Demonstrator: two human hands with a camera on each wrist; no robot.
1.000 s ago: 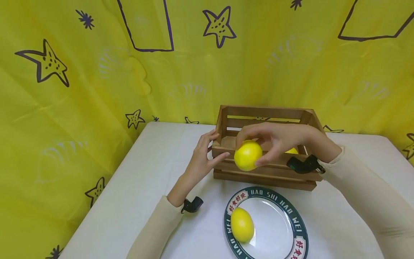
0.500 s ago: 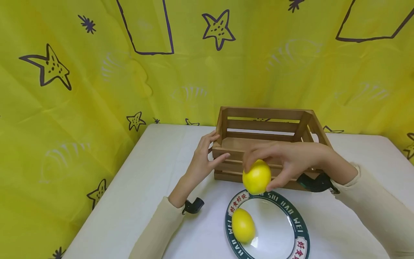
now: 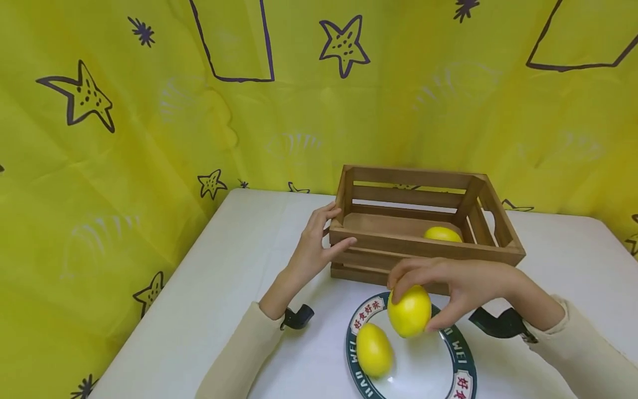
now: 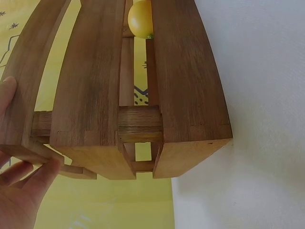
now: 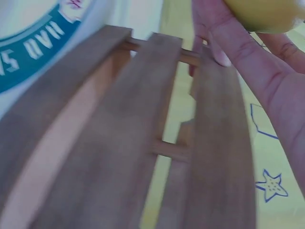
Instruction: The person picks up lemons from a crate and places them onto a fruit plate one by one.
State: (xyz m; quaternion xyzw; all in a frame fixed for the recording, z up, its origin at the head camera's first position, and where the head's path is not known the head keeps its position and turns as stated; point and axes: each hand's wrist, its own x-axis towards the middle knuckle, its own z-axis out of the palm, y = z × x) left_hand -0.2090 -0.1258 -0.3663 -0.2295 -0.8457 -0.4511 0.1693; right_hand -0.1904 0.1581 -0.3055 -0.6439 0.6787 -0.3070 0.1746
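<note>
Held lemon hangs over plate rim, open centre nearside

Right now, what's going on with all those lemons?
A person's right hand holds one lemon up over the plate, pinched between fingers and thumb. A second lemon lies on the left side of the plate. A third lemon sits inside the wooden crate, toward its right end. The left hand holds the crate at its left end.
</note>
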